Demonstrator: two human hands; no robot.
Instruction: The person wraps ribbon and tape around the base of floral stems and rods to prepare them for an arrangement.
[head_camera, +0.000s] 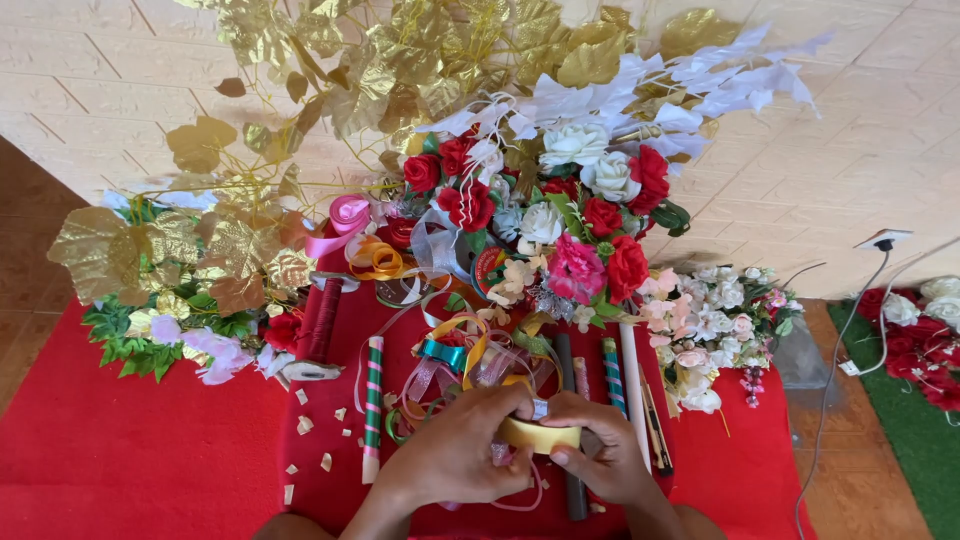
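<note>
Both my hands meet low in the middle of the head view over a red cloth (150, 450). My left hand (455, 450) and my right hand (600, 455) pinch a short strip of yellow-gold ribbon (540, 435) stretched between them. A small silvery bit (540, 407) sits at my left fingertips, too small to identify. Just beyond my hands lies a tangle of loose ribbons (450, 365) in pink, teal, gold and white.
A big heap of artificial red, pink and white flowers (570, 220) with gold leaves (390, 70) fills the back. Striped sticks (372, 405), a dark red spool (322, 320), paper scraps, a white flower bunch (710, 320), a wall plug (882, 240) and cable surround it.
</note>
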